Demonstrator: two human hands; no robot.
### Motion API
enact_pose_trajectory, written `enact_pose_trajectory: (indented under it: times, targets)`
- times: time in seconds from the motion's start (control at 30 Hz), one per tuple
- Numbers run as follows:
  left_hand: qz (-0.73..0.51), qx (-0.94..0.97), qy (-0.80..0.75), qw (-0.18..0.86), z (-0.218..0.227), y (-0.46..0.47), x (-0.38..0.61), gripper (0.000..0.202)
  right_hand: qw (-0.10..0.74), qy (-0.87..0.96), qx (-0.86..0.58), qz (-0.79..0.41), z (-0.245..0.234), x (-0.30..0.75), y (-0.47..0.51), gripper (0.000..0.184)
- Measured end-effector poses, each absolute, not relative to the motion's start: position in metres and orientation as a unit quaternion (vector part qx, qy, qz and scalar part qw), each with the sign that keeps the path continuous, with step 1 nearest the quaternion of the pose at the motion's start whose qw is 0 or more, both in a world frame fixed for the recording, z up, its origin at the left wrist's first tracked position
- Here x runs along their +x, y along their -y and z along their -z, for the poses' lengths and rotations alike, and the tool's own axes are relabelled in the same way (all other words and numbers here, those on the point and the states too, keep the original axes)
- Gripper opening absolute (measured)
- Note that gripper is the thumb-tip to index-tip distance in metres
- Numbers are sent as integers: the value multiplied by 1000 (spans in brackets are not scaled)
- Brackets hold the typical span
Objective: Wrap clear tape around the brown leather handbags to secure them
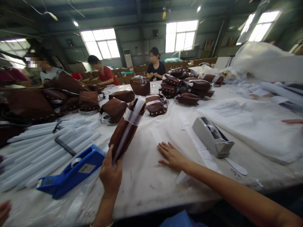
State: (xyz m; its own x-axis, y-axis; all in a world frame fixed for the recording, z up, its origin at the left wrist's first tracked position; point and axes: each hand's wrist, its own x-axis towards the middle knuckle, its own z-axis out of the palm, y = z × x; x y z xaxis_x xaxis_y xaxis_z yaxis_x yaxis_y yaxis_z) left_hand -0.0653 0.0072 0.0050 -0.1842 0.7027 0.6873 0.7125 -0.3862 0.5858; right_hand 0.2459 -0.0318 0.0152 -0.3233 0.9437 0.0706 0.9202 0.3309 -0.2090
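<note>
My left hand (pixel 110 173) grips one end of a brown leather bag (pixel 125 130). The bag is tilted up off the table, with a pale strip along its side and a clear-white band round its upper part. My right hand (pixel 172 156) lies flat on the white table cover (pixel 146 176), fingers spread, beside a thin white strip (pixel 155 136). A blue tape dispenser (pixel 73 170) is left of my left hand. To the right of my right hand stands a grey tape dispenser (pixel 211 137).
White padded rolls (pixel 52 148) lie at left. Several brown bags (pixel 196 84) are heaped across the table's far side. White sheets (pixel 246 126) lie at right. Other people's hands show at the left edge (pixel 4 210) and right edge (pixel 292 121). Several people sit opposite.
</note>
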Motion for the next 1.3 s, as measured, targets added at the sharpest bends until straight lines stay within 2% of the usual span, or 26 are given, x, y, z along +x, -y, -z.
enact_pose_trajectory:
  times: [0.17,0.33,0.47,0.67,0.8,0.87,0.9,0.93,1.0,1.1,1.2,1.3]
  targets:
    - [589,-586,556,-6,-8,-19,-73,54,72,855,-505,-98,-17,191,-21,82]
    - [595,-635,483,97,-31,-24,-70,55,140,836,-517,-119,-26,169,-58,60]
    - [577,-680,424,156,-47,-16,-61,61,165,802,-558,-136,-40,197,-3,60]
    - [538,-731,392,152,-40,-5,-36,62,168,732,-628,-203,-37,222,97,71]
    - [501,-761,381,156,-31,-3,-22,59,201,672,-618,-353,-32,195,109,78]
    - [480,-777,373,164,-25,2,-18,58,184,646,-597,-439,-37,185,114,82]
    - [472,-783,369,168,-21,6,-17,56,167,655,-588,-445,-43,183,117,82]
    - [466,-789,363,170,-16,11,-15,55,150,678,-584,-421,-50,184,119,78]
    - [454,-800,353,172,-6,23,-10,51,140,739,-586,-300,-69,190,119,62]
    - [446,-809,347,161,9,38,1,44,204,797,-558,-111,-100,203,89,36]
    - [458,-802,356,145,16,45,9,40,250,827,-504,-12,-118,208,26,31]
    - [471,-792,361,140,17,46,11,40,186,859,-477,-4,-120,204,-45,33]
